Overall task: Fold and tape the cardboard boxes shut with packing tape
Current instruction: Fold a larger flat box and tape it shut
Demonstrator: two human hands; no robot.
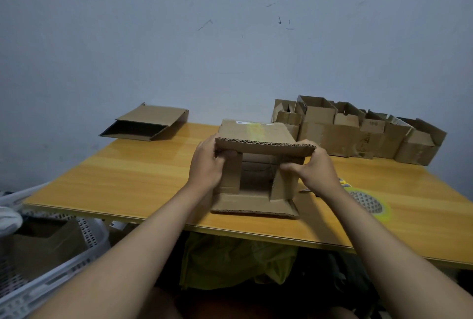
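Squarely between them, left hand (207, 162) and right hand (313, 167) grip the box (256, 136) — open end nearest.

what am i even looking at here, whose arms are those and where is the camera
There is no machine: a person wears one camera on the head, looking forward and down, so the two bare arms are that person's own. A yellow table stands against a wall. Both hands hold a cardboard box lying on its side with its open end facing the camera. The left hand grips its left side, the right hand its right, fingers curled on the side flaps. A roll of tape lies to the right, a flattened box at the back left, and a row of boxes at the back right.
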